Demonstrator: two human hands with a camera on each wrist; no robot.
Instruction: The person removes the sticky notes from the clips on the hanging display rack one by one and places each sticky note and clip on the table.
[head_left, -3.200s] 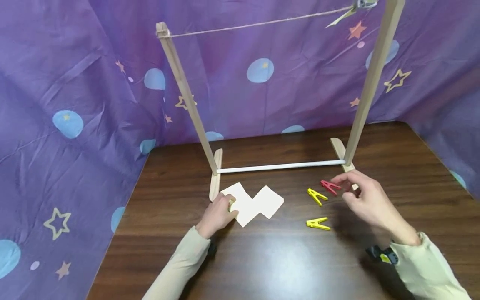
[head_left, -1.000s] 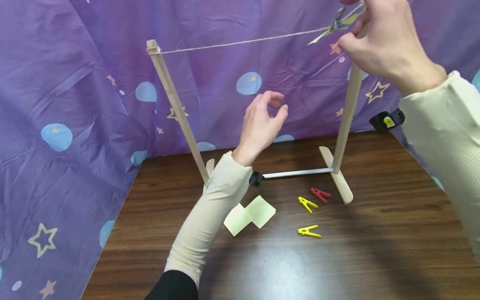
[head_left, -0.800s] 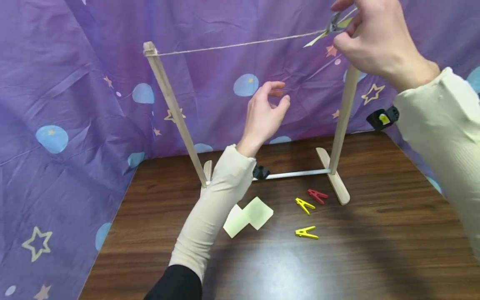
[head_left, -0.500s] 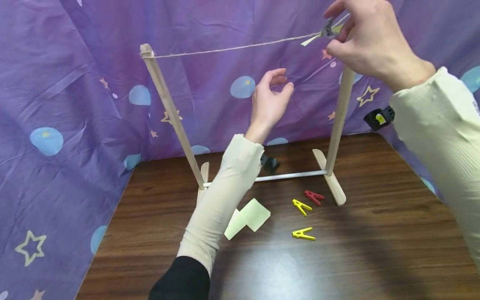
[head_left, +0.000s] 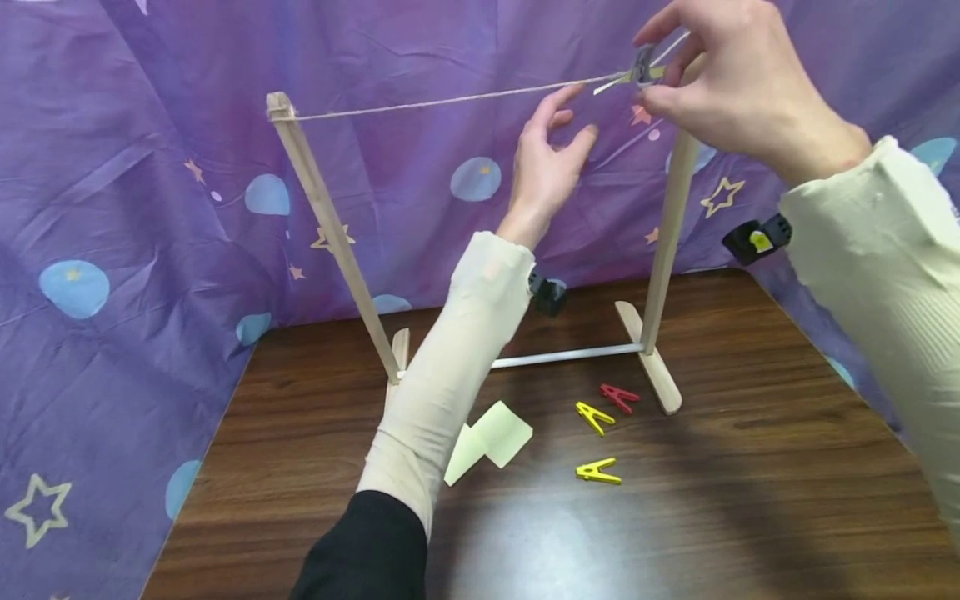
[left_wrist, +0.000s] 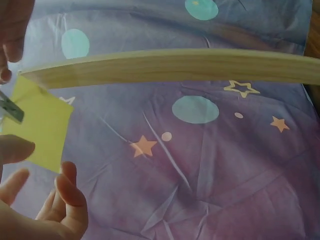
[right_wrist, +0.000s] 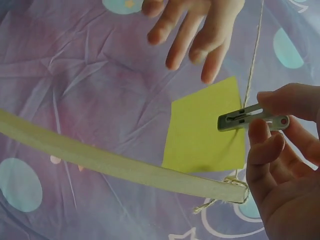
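Observation:
My right hand pinches the handles of a grey clothespin between thumb and fingers, up at the right end of the string. The clothespin's jaws overlap a yellow sticky note at the string; in the head view the note shows nearly edge-on. My left hand is raised just below the string, left of the note, fingers apart and holding nothing. In the left wrist view its fingers are close to the note's lower corner.
The string runs between a left post and a right post, joined low by a white rod. On the table lie two overlapping pale notes, partly behind my left sleeve, a red clothespin and two yellow clothespins.
My left hand has left the notes on the table and risen to the string. My right hand went from beside the red clothespin up to the grey one and now pinches it.

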